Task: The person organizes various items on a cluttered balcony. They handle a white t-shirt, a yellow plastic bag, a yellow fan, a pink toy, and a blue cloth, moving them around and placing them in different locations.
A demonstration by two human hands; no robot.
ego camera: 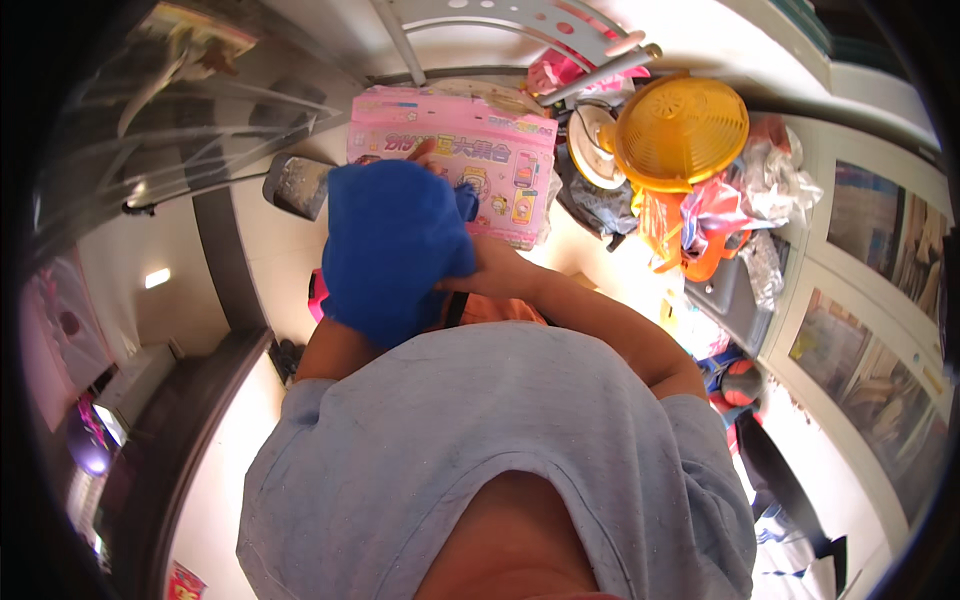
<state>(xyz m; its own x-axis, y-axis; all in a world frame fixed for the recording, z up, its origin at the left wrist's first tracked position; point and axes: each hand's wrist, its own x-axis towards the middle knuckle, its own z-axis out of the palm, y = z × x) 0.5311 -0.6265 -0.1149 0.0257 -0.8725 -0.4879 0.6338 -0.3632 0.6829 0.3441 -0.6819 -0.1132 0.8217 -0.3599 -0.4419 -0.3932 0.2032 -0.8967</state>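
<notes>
A bundle of plain blue cloth (394,240) hangs in front of my chest, covering much of my left forearm. My right hand (495,270) grips its right edge, with the thumb on the near side. Fingers of my left hand (427,155) show past the far edge of the cloth; the palm is hidden beneath it. A small blue fold sticks out on the right side, near my right hand. Beyond the cloth stands a pink printed cardboard box (450,124) bearing writing and cartoon pictures. Something orange (495,307) shows partly below my right wrist.
A grey dustpan (300,184) lies left of the box. To the right are a yellow slotted dish-shaped appliance (682,131) on a round base and several plastic bags (772,172). A metal frame (510,30) rises behind. Glass-fronted cabinet doors (870,300) line the right side.
</notes>
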